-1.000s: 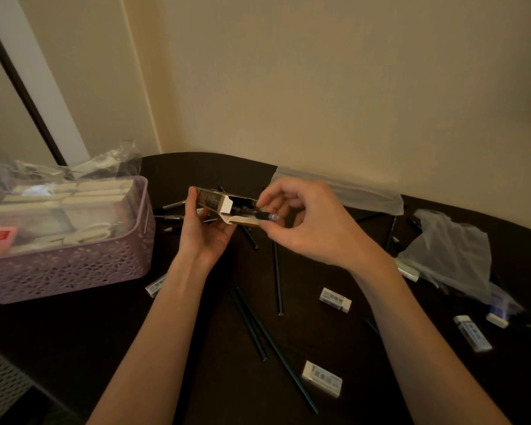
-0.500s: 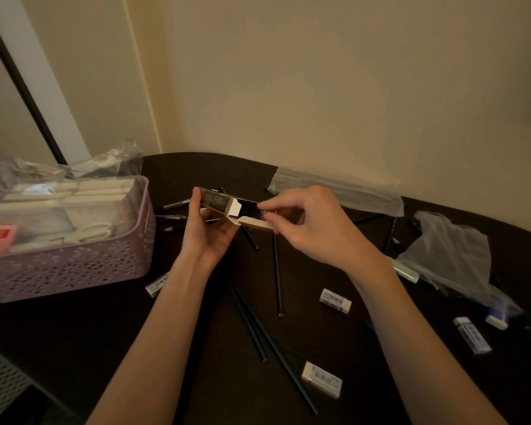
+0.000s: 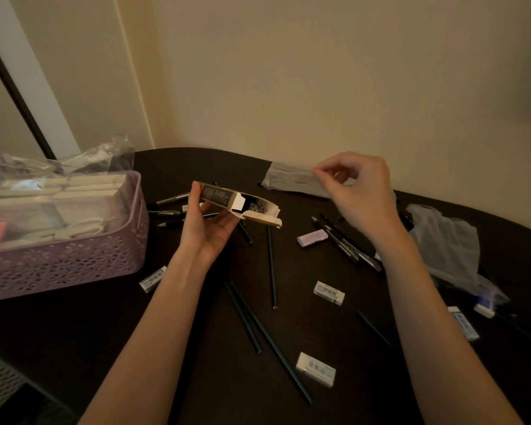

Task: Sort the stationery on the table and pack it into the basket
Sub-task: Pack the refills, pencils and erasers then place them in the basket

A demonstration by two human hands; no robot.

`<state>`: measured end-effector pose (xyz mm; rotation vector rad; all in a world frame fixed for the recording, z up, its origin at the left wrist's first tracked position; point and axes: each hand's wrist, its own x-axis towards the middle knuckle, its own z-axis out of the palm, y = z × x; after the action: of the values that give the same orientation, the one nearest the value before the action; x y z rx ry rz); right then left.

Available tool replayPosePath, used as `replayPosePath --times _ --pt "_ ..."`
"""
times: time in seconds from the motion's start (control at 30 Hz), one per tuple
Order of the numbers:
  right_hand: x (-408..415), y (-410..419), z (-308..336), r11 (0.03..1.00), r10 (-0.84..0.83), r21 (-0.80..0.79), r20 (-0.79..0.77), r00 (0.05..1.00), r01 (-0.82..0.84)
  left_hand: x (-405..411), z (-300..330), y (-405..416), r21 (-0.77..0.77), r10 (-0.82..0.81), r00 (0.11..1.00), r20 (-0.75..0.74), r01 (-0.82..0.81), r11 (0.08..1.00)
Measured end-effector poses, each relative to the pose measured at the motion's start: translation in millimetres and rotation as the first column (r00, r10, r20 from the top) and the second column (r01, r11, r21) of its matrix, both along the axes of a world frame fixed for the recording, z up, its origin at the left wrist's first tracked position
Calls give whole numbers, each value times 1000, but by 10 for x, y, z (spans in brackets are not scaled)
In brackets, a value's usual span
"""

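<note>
Dark table [image 3: 196, 348], left hand [image 3: 210, 228] gripping open box [image 3: 227, 199]

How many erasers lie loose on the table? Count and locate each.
6 erasers: one beside the basket, one lilac beside the pens, one mid-table, one at front, two far right by the plastic bag. Others may be hidden.

Crumpled plastic bags [image 3: 445, 240], beige wall [image 3: 319, 72]
</note>
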<state>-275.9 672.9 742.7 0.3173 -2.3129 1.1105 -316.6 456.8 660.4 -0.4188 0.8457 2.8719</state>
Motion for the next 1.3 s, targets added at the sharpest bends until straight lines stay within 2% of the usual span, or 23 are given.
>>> replayPosePath --times 0.07,0.17,0.23,0.3,0.5,0.73,0.83,0.93,1.0,1.07,1.1,1.17,1.3 --pt "-100 137 -87 992 -123 41 42 992 121 4 -2 26 -16 -18 1000 3 18 1000" --pt "-261 316 -343 939 -300 247 251 920 239 12 -1 79 -41 -45 999 -3 45 998" --pt "-337 384 -505 908 -357 360 397 845 214 16 -3 103 -49 -56 998 -1 56 997" --pt "-367 389 -596 901 -359 402 485 798 162 19 -6 116 -55 -63 998 5 63 996" --pt "-380 351 -687 884 -394 443 538 745 148 32 1 142 -53 -75 997 17 76 996" --pt "-294 202 -596 797 -466 596 503 728 98 50 9 160 -60 -74 997 14 75 995" --pt "-235 182 -412 873 -412 452 486 771 182 49 14 162 -50 -75 997 20 76 996" --pt "-92 76 -128 975 -219 104 368 904 194 49 19 168 -34 -74 997 25 75 997" --pt "68 -63 69 979 -31 -185 256 966 81 54 14 170 -16 -75 997 29 75 997" --pt "236 -187 221 893 183 -435 121 976 -113 56 2 169 -4 -81 996 22 81 997" --pt "299 -232 264 857 248 -477 49 968 -195 55 -7 166 -3 -81 997 18 81 997" --pt "359 -284 302 854 283 -444 -44 958 -272 50 -16 159 2 -73 997 10 73 997" --pt "383 -270 332 874 339 -353 -47 940 -333 34 -22 160 -4 -61 998 5 61 998"
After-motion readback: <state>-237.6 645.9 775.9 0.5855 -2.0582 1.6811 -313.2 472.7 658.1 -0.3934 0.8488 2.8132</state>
